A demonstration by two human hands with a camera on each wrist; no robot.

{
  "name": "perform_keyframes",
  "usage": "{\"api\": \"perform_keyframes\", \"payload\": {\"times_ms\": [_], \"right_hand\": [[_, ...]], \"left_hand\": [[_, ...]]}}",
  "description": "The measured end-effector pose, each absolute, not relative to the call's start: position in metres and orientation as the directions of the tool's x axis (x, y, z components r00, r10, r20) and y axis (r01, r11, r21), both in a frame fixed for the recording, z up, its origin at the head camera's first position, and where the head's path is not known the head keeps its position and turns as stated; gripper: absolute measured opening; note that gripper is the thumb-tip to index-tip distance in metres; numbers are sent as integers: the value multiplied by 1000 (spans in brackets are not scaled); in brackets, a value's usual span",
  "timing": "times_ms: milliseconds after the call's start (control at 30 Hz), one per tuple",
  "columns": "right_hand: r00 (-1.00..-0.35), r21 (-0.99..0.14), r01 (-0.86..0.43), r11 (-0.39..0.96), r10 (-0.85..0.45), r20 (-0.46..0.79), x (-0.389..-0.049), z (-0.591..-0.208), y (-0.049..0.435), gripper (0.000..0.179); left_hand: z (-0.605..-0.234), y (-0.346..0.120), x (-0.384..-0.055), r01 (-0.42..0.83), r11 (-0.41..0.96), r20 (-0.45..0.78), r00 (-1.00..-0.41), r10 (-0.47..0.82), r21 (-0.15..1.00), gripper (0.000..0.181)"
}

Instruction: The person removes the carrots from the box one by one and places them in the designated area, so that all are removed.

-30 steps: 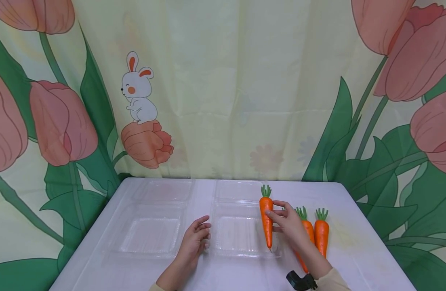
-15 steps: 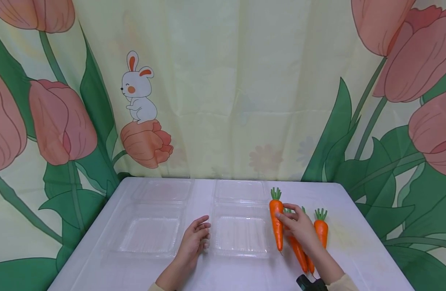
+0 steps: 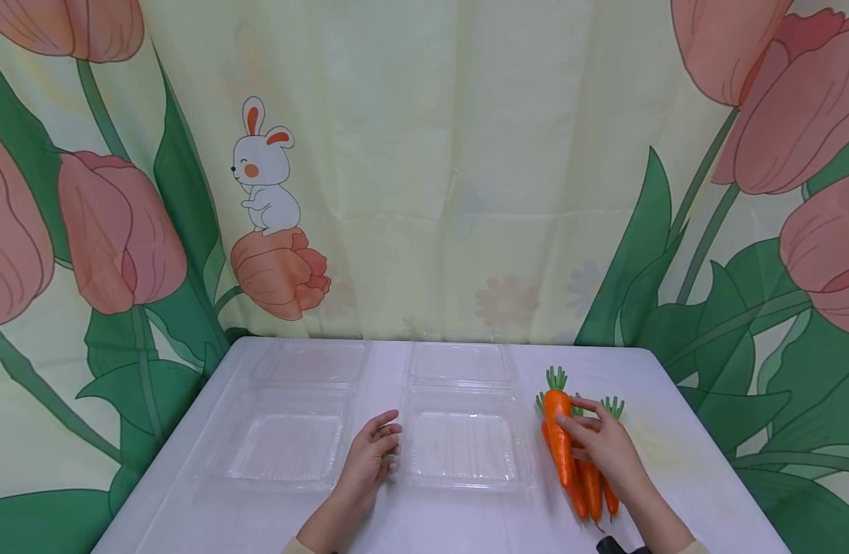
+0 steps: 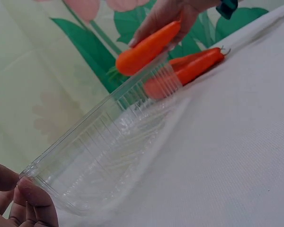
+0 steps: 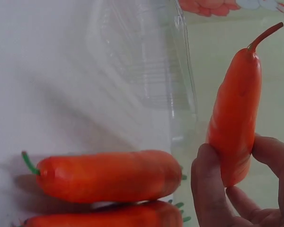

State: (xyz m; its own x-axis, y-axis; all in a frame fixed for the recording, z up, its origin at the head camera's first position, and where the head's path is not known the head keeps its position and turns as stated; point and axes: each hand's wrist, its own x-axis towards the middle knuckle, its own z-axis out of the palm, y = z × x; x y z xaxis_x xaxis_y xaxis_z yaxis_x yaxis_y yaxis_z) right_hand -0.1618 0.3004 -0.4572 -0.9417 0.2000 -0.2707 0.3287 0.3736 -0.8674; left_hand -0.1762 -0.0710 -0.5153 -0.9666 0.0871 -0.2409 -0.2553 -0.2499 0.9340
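My right hand [image 3: 604, 442] pinches an orange carrot [image 3: 557, 431] between thumb and fingers. The carrot stands nearly upright, its green top up and its thin root down. It overlaps the other carrots [image 3: 590, 492], which lie side by side just beneath; my hand hides part of them. In the right wrist view, the held carrot [image 5: 236, 113] is apart from two lying carrots [image 5: 109, 175]. My left hand [image 3: 369, 458] hovers with loosely bent fingers beside the right clear plastic container [image 3: 466, 486]. In the left wrist view, its fingertips [image 4: 33, 191] come right at the container's corner.
A second clear plastic container [image 3: 282, 486] lies to the left, with its lid [image 3: 314, 362] folded back. The right container's lid [image 3: 459, 363] is folded back too. A white cloth covers the table [image 3: 646, 531], and a printed curtain [image 3: 424, 192] hangs behind it.
My right hand has carried the carrot to the right, from over the right container's edge to above the lying carrots. My left hand and both containers have stayed put.
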Motion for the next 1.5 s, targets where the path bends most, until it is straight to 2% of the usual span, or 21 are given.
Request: {"api": "perform_keyframes", "payload": {"times_ms": [700,1133,1500], "right_hand": [[-907,-830,405,384,285,-311,-150,-469,361,92],[-881,-831,427,358,371,-293,-150,-479,384,93],[-877,-831,433,350,377,-298,-151,-482,397,95]], "left_hand": [[-516,-70,-177,-244,-253,-231,-970,83,936,48],[-515,-70,-177,-247,-249,-234,-969,81,936,49],[-516,-70,-177,-249,-248,-234,-968,86,936,50]]}}
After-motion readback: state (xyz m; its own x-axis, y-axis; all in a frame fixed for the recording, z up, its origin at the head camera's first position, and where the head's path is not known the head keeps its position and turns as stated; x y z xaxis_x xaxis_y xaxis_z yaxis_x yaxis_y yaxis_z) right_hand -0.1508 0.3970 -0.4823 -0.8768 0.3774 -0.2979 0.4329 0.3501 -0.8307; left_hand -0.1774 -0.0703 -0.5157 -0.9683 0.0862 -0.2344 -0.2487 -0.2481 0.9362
